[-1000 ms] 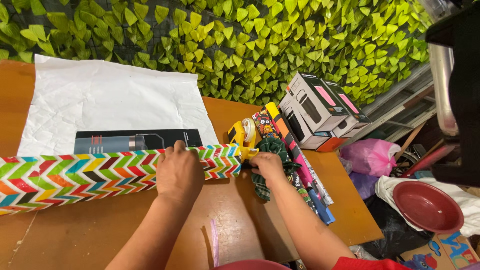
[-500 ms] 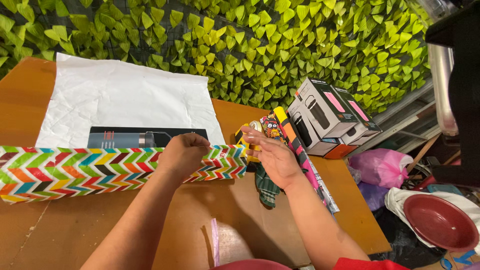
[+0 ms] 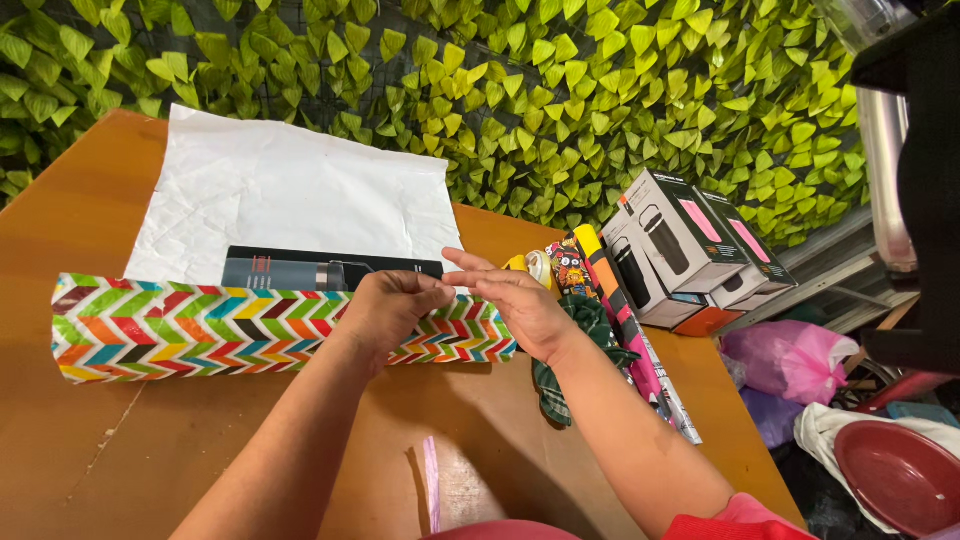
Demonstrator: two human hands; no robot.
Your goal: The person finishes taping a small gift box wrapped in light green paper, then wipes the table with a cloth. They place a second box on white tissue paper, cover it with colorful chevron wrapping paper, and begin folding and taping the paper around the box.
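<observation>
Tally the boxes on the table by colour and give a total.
Long black box behind the chevron roll: 1
Grey-and-black boxes with pink panels, at right: 2
Total: 3

Bright, even light; sharp, wide-angle distortion.

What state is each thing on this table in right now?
Chevron wrapping paper: curled over, partly rolled, lying flat.
White paper sheet: spread out, creased.
Dark box: lying flat on the sheet, behind the roll.
Left hand: pinching the roll's top edge.
Right hand: fingers open, beside the left hand.
Tape dispenser: mostly hidden.
Product boxes: closed, stacked, tilted.
Red bowl: upright.
</observation>
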